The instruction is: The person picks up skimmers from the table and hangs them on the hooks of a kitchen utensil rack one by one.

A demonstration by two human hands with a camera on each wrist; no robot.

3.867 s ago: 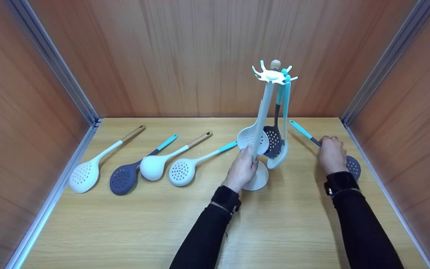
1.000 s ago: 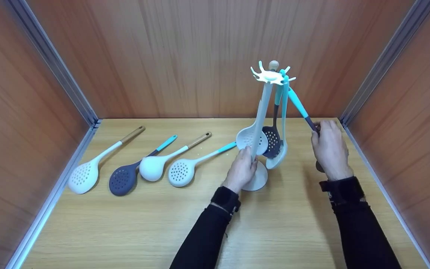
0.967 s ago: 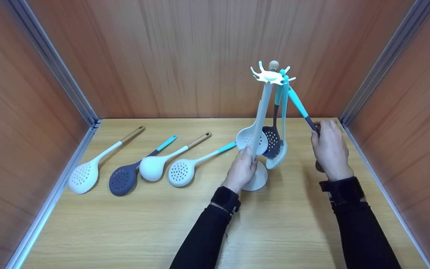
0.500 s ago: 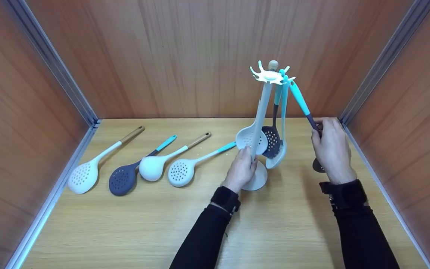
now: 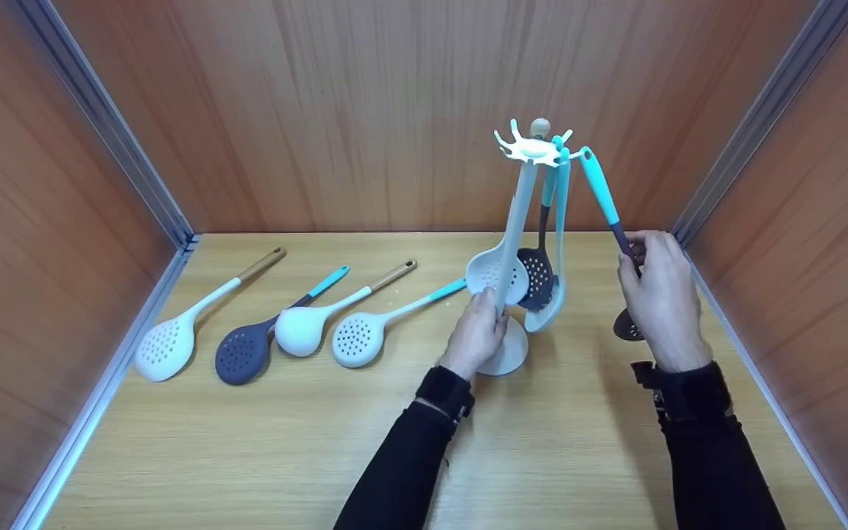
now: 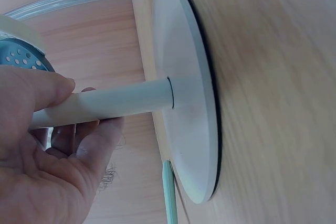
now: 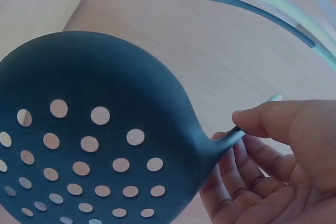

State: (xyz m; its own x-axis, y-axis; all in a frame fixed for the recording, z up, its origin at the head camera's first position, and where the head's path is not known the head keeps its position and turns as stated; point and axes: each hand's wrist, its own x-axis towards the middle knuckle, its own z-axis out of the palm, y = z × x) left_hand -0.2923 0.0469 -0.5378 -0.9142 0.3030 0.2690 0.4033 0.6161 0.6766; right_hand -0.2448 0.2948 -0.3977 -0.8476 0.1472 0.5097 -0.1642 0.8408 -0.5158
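My left hand [image 5: 474, 333] grips the lower pole of a white utensil stand [image 5: 515, 228], just above its round base [image 6: 184, 93]. Several slotted spoons hang from the stand's hooked top, among them a white one [image 5: 488, 269], a dark one [image 5: 538, 278] and a white one with a turquoise handle [image 5: 561, 213]. To the right, my right hand [image 5: 661, 298] pinches the neck of a dark skimmer [image 7: 105, 129] with a turquoise handle [image 5: 598, 184]. The skimmer is tilted, its handle end right at the tip of a stand hook. Part of its perforated bowl is hidden behind the hand.
On the table [image 5: 284, 456] to the left lie a white skimmer with a wooden handle [image 5: 166, 347], a dark skimmer [image 5: 242, 355], a white ladle [image 5: 300, 330] and a white skimmer with a turquoise handle [image 5: 359, 338]. Wood-grain panels [image 5: 394, 110] enclose the back and sides.
My right hand has lifted the dark skimmer off the table at the right and raised its handle end to the stand's hook. The left hand stays on the pole.
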